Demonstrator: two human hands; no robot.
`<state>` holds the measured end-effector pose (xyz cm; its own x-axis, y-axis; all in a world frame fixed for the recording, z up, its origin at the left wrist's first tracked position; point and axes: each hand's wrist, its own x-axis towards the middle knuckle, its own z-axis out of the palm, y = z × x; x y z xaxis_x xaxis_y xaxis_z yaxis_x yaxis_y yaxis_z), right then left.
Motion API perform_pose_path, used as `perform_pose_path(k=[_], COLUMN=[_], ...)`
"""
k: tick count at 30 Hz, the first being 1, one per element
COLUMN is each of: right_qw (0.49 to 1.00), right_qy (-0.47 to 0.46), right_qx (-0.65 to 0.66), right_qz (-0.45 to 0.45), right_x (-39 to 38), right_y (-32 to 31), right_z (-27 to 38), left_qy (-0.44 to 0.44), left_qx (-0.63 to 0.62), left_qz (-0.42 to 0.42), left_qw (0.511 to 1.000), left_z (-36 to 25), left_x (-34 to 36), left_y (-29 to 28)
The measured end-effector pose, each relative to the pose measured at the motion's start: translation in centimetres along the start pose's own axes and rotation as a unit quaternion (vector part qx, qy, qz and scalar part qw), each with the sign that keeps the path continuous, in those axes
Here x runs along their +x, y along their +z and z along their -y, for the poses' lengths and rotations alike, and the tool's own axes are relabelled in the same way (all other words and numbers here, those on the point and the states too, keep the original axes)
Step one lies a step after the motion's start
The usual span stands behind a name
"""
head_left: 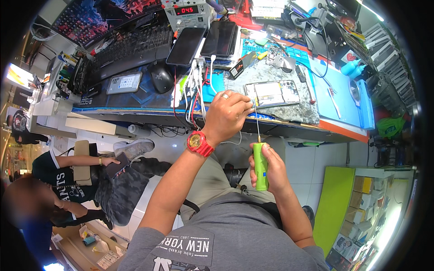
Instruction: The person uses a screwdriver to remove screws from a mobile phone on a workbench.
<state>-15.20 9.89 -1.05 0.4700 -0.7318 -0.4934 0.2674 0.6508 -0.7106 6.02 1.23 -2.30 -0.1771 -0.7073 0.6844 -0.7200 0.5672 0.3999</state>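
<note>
While the opened phone (pixel 275 93) is lying on the grey mat (pixel 294 114) near the front edge of the workbench, with its internal parts showing, the green screwdriver (pixel 260 169) is pointing away from the body, its thin shaft extending to the phone's left end. The right hand (pixel 275 168) is grasping the screwdriver by its handle, the fingers wrapping around it. The left hand (pixel 226 113) is reaching to the same end of the phone, its fingertips gathering close to the shaft; whether they are pinching the shaft, the phone or neither cannot be determined. A red watch (pixel 199 142) is encircling the left wrist.

Behind the phone, a blue tray (pixel 296 54) is holding small items. To the left, white cables (pixel 195 83) are hanging over the bench edge. Farther left, a black mouse (pixel 162 77) and a light-coloured phone (pixel 124 83) are resting on a dark desk mat, with a black keyboard (pixel 126 52) lying behind them. A power supply (pixel 187 16) is displaying red digits at the rear. To the right, a pale blue mat (pixel 327 101) is covering the bench. At far left, a seated person is holding a dark phone (pixel 116 165)
</note>
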Motion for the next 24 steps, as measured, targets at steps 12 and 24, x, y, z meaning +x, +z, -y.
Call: perform_pose_path(k=[12,24], right_qw=[1.000,1.000], right_qy=[-0.006,-0.011], right_qx=[-0.004,-0.005], right_qz=[0.004,-0.004], right_x=[0.17,0.14], right_y=[-0.22,-0.20], right_z=[-0.25,-0.32], left_qy=[-0.006,-0.019], left_qx=[-0.004,-0.006], left_qz=[-0.002,-0.003], left_qw=[1.000,1.000], left_z=[0.05,-0.13], left_x=[-0.05,-0.05], left_y=[0.08,0.18])
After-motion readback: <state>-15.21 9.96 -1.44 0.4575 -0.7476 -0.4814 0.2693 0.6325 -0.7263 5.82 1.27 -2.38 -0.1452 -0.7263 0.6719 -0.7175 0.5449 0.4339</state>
